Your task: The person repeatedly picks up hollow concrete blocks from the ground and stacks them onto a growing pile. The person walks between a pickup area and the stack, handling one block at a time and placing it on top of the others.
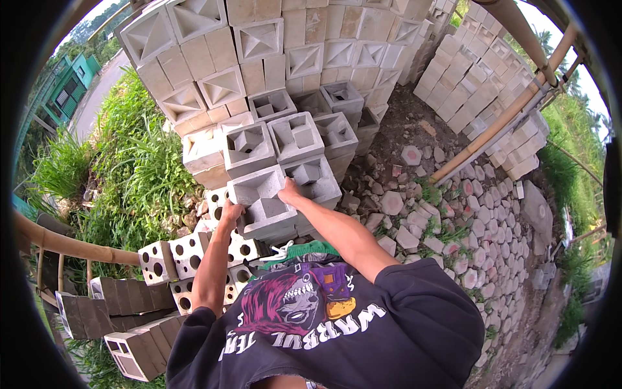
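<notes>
Your left hand (232, 212) and right hand (289, 192), both partly closed, grip opposite sides of the block (264, 206), which sits at the near end of the stack (299, 135), beside a second block (322, 188).

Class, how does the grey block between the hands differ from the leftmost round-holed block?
The grey block has an angular hollow; the round-holed block has circular openings. The left hand and right hand touch the grey block; neither touches the round-holed block. Both are boxy.
</notes>
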